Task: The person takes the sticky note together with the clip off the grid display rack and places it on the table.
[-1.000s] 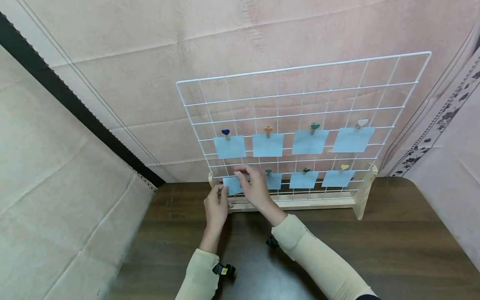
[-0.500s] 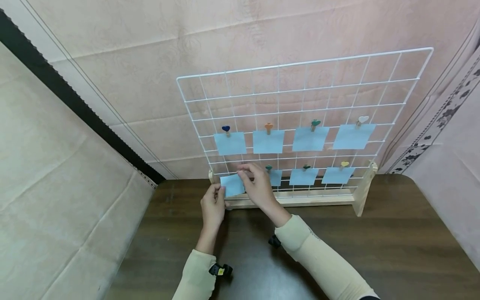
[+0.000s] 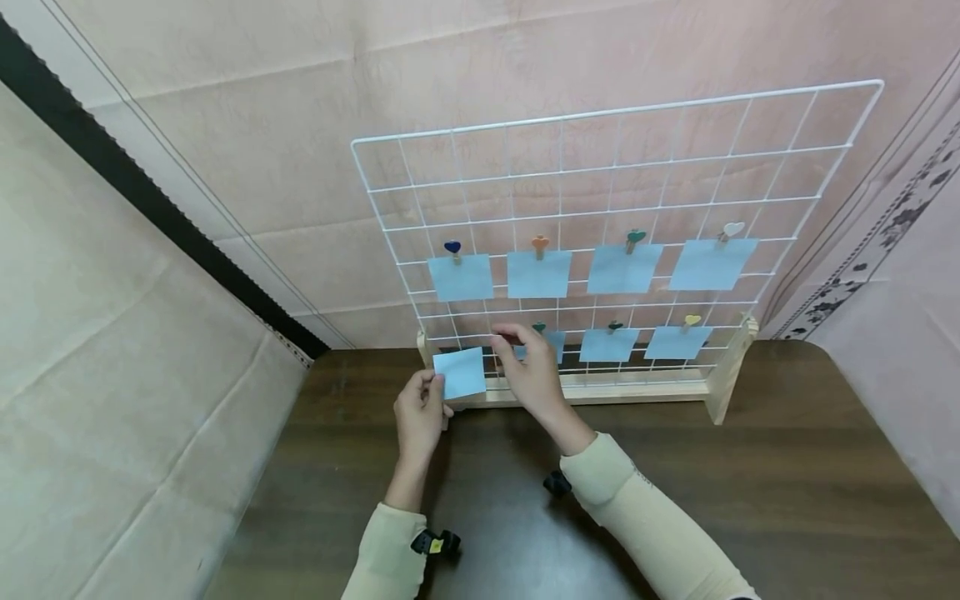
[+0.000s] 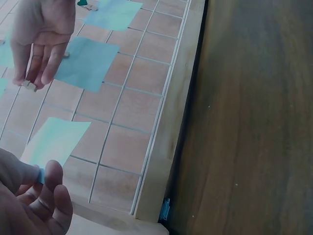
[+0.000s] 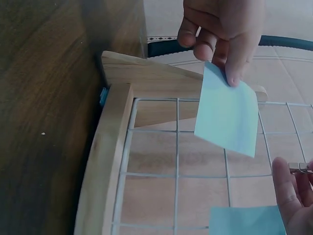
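My left hand pinches a loose light-blue paper square by its lower left corner, just in front of the bottom left of a white wire grid. In the right wrist view the left hand holds the paper square clear of the wires. My right hand is beside it at the grid's lower row. Its fingertips pinch a small wooden clip, also seen as the clip in the right wrist view. The left hand holds the paper square near the frame.
The grid stands in a pale wooden base at the back of a dark wood table. Several blue notes hang on it in two rows under heart-topped clips. Pink cloth covers the wall behind.
The blue paper square has come off the grid's lower row. My left hand drew it down and to the left. My right hand shifted slightly right, still at the lower row.
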### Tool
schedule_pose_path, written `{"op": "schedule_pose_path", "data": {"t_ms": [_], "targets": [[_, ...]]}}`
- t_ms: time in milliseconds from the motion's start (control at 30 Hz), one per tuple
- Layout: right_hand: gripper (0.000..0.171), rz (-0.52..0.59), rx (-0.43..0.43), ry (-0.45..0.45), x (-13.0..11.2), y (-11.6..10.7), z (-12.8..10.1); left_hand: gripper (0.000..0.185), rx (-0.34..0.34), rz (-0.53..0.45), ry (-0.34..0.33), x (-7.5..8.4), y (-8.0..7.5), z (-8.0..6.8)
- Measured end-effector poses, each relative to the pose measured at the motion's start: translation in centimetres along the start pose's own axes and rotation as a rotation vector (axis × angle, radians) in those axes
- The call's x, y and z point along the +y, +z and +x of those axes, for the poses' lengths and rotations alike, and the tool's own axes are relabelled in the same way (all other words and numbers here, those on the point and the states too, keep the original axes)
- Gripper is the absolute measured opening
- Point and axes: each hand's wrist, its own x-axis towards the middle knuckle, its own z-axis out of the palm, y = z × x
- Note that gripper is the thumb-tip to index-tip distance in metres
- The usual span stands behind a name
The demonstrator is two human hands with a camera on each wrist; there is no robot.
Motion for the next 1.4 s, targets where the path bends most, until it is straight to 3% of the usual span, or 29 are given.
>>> {"op": "schedule_pose_path", "data": {"t_ms": [300, 567, 933, 1133, 1400], "targets": [[0.024, 0.089, 0.014, 0.158, 0.6, -1.1, -1.1, 0.017, -0.001, -0.001, -0.004, -0.4, -0.4, -1.0], [0.024, 0.129, 0.003, 0.285, 1.4, -1.6, -3.0, 0.014, 0.022, 0.053, -0.061, -1.4, -1.3, -2.4], [0.020, 0.127, 0.044, 0.264, 2.3, -3.7, -4.2, 0.016, 0.019, 0.062, -0.077, -2.1, -2.0, -3.0], [0.019, 0.102, 0.050, 0.311, 2.9, -5.0, -5.1, 0.016, 0.011, 0.086, -0.098, -2.0, -2.4, -3.6], [0.024, 0.055, -0.005, 0.368, 3.8, -7.1, -6.3, 0.021, -0.021, 0.119, -0.147, -2.5, -3.1, -4.5]]}}
